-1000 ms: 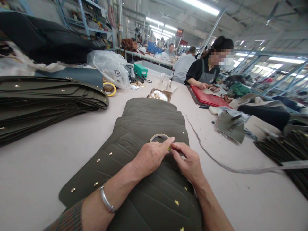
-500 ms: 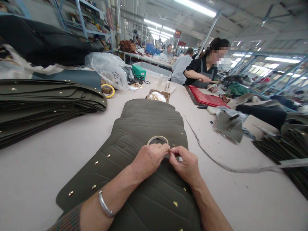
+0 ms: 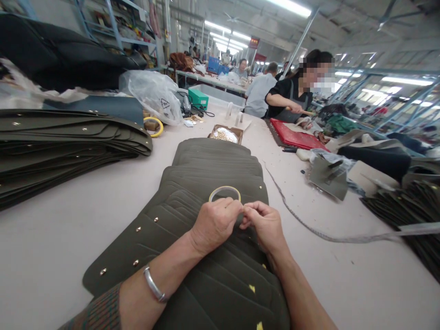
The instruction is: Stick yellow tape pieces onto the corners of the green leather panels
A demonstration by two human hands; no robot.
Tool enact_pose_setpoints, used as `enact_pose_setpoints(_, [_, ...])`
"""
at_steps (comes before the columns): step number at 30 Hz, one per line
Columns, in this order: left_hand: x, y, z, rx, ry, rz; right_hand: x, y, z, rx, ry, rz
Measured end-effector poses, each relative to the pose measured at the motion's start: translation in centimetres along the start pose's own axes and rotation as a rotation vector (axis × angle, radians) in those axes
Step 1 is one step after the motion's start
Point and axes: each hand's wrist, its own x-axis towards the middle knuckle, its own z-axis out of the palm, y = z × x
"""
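A fanned stack of dark olive leather panels (image 3: 213,174) with small brass studs lies in front of me on the pale table (image 3: 68,238). A thin roll of tape (image 3: 224,191) rests on the top panel. My left hand (image 3: 215,224) is curled, fingertips pinched just below the roll. My right hand (image 3: 263,224) meets it, fingers pinched too. Both hands press together on something tiny that I cannot make out. A silver bangle (image 3: 153,285) circles my left wrist. Small yellow bits (image 3: 252,288) dot the nearer panels.
Another pile of olive panels (image 3: 62,146) sits at the left. Behind are a plastic bag (image 3: 154,96), a yellow tape roll (image 3: 154,126), a box of small fittings (image 3: 225,134) and a green box (image 3: 198,98). A co-worker at a red mat (image 3: 295,137) holds a tool. A cord (image 3: 309,229) trails right.
My hands have drawn slightly closer together and lower below the tape roll, fingers more tightly pinched. The co-worker's arm has risen over the red mat.
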Motion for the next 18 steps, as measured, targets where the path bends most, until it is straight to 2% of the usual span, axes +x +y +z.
enact_pose_setpoints(4, [0.0,0.4,0.0,-0.001,-0.076,-0.034,1.5,0.5,-1.9,0.041,0.12,0.047])
enact_pose_setpoints(7, [0.1,0.2,0.3,0.09,-0.231,-0.102,2.1,0.9,-3.1,-0.093,0.08,0.056])
enact_pose_setpoints(10, [0.1,0.0,0.6,0.153,-0.356,-0.109,2.1,1.2,-3.2,-0.279,0.026,0.02])
enact_pose_setpoints(18, [0.3,0.1,0.6,0.162,-0.419,-0.103,1.8,1.2,-2.0,-0.704,0.063,-0.169])
